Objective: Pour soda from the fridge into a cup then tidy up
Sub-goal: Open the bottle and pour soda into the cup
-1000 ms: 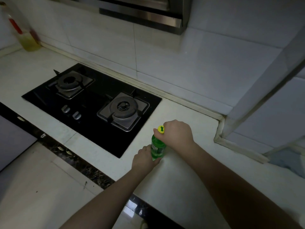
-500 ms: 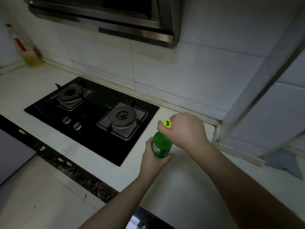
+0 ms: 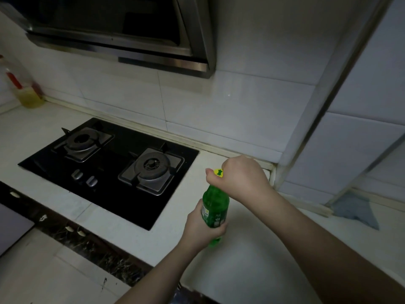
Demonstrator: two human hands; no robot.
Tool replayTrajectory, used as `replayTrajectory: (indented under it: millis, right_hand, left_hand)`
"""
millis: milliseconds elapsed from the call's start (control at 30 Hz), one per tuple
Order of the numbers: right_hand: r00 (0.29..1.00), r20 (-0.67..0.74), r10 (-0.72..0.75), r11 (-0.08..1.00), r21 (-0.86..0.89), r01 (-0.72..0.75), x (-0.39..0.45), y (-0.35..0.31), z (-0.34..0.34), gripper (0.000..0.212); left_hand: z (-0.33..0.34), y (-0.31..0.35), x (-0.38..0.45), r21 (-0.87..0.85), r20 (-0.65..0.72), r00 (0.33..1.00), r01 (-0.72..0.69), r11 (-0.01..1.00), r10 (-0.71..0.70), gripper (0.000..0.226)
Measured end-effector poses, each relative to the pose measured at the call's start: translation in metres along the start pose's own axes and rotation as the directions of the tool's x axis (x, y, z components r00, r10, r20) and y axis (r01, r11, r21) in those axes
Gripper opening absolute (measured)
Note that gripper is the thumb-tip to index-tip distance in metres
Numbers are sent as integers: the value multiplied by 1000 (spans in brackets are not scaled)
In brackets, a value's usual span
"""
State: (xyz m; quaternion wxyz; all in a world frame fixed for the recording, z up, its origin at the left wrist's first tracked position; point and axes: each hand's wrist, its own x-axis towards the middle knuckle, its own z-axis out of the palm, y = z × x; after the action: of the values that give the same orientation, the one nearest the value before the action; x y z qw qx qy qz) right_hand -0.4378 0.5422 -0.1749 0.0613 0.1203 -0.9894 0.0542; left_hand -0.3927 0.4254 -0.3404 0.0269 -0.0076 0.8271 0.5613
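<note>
A green soda bottle point(image 3: 215, 207) stands upright on the white counter point(image 3: 252, 260), just right of the stove. My left hand point(image 3: 200, 229) grips the bottle's body from the left. My right hand point(image 3: 240, 178) is curled over the bottle's top, fingers and thumb around the yellow cap point(image 3: 218, 172). No cup is in view.
A black two-burner gas stove point(image 3: 109, 167) fills the counter's left half, under a steel range hood point(image 3: 122, 34). An oil bottle point(image 3: 26, 88) stands at the far left corner. A blue-grey cloth point(image 3: 357, 209) lies at the right. Tiled wall closes the back.
The view has tilted upward, showing more of the hood. Both hands stay on the bottle, the left sitting a little lower on its body; the right keeps its grip on the cap.
</note>
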Motion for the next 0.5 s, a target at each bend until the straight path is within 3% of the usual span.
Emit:
replayTrajectory:
  millis: [200, 333, 433, 500]
  right_hand:
    - [999, 46, -30, 996, 89, 25, 1, 17, -1, 59]
    - [943, 97, -319, 941, 156, 302, 4, 34, -9, 59]
    - [894, 137, -426, 901, 158, 405, 3, 45, -15, 53]
    - [934, 87, -347, 932, 142, 333, 0, 46, -17, 51]
  left_hand:
    - [-12, 2, 13, -17, 217, 975, -41, 999, 43, 44]
    - [-23, 5, 22, 23, 391, 918, -88, 996, 72, 39]
    - [-25, 10, 22, 17, 383, 919, -108, 994, 93, 40]
    - [-20, 14, 19, 14, 281, 957, -81, 997, 74, 48]
